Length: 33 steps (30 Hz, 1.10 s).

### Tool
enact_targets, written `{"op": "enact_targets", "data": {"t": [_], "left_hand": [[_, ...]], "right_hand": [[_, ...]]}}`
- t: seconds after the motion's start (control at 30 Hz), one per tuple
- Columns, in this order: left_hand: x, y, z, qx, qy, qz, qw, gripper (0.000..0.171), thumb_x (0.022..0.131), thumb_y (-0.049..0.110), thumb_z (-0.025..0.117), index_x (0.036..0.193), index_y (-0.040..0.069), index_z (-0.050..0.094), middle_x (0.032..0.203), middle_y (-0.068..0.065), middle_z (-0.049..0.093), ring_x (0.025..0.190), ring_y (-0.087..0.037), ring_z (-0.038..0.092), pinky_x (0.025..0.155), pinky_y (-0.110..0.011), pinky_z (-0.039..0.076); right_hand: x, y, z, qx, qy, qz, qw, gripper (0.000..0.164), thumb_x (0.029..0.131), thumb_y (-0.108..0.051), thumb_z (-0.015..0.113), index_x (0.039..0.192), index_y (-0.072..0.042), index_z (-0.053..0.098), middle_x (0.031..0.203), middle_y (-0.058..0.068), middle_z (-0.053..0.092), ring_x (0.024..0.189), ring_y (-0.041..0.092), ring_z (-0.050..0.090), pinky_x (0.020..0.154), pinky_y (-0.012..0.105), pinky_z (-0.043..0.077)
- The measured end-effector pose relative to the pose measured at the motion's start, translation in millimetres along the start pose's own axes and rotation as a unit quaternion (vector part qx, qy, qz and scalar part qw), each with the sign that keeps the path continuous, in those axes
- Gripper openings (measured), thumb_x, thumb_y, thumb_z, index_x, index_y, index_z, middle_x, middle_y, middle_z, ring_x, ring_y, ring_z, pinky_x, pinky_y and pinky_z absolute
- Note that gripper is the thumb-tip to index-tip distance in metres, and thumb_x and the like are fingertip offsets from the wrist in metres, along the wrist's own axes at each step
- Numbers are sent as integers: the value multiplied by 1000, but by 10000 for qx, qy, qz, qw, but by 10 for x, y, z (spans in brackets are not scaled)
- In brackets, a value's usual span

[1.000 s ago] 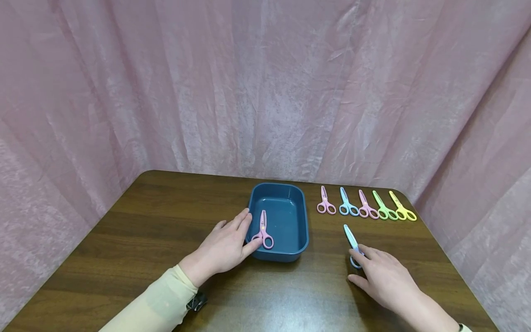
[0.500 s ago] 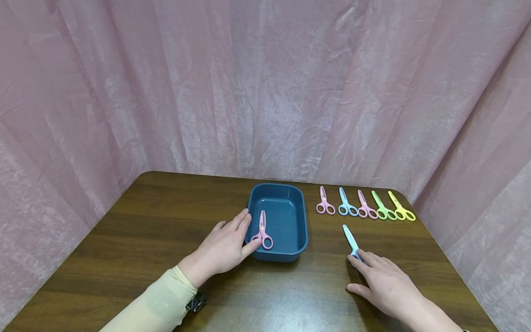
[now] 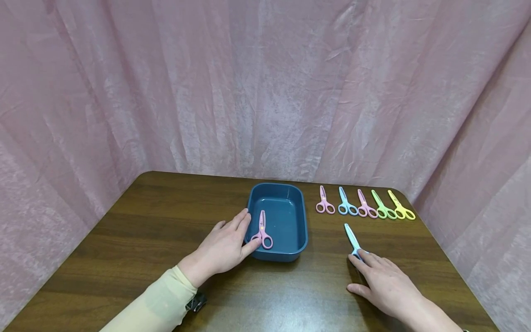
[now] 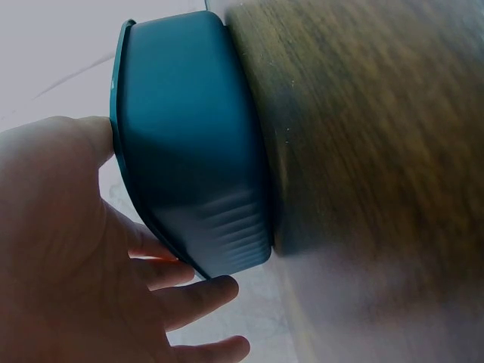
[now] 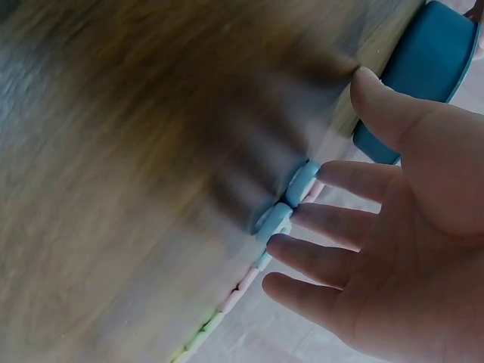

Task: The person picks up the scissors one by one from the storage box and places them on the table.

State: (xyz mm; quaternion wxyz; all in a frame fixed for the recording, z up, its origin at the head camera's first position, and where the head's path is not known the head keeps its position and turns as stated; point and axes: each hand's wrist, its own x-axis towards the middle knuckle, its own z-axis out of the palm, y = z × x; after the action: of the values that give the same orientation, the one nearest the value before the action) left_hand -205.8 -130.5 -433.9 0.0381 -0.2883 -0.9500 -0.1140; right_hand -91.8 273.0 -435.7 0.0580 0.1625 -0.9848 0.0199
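Observation:
My left hand [image 3: 221, 246] rests at the left rim of a blue rectangular tray [image 3: 306, 230], fingers extended and thumb over the near-left rim. The left wrist view has the tray's outer wall [image 4: 189, 113] beside those fingers. Inside the tray, pink scissors [image 3: 262, 226] lean with their handles at the near-left rim, next to my thumb. My right hand [image 3: 383, 283] lies over light-blue scissors [image 3: 351, 237] on the table, its straight fingertips touching the handle loops [image 5: 302, 183]. The blades point away from me; the hand partly covers the handles in the head view.
Behind the right hand, a row of scissors lies along the back right edge: pink [image 3: 324, 200], blue [image 3: 346, 203], another pink [image 3: 367, 205], green [image 3: 384, 206] and yellow [image 3: 400, 206]. Pink curtains [image 3: 265, 92] hang behind the wooden table [image 3: 186, 198].
My right fingers have come down onto the light-blue scissors' handles, covering more of them. The scissors have shifted only slightly. My left hand and the tray have stayed put.

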Motion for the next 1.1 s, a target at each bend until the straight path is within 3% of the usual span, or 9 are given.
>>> {"op": "enact_targets", "data": {"t": [1.1], "left_hand": [[9,5,-19,-50,-38,3,10000,90,112,67,48,167,-4,42,177,-21,34,161,-36,38,122,-69,37]], "right_hand": [[-219,457,-43,47,117,357,9993,65,93,-43,89,139,1,72,143,30,67,127,49,68,106,70,50]]}}
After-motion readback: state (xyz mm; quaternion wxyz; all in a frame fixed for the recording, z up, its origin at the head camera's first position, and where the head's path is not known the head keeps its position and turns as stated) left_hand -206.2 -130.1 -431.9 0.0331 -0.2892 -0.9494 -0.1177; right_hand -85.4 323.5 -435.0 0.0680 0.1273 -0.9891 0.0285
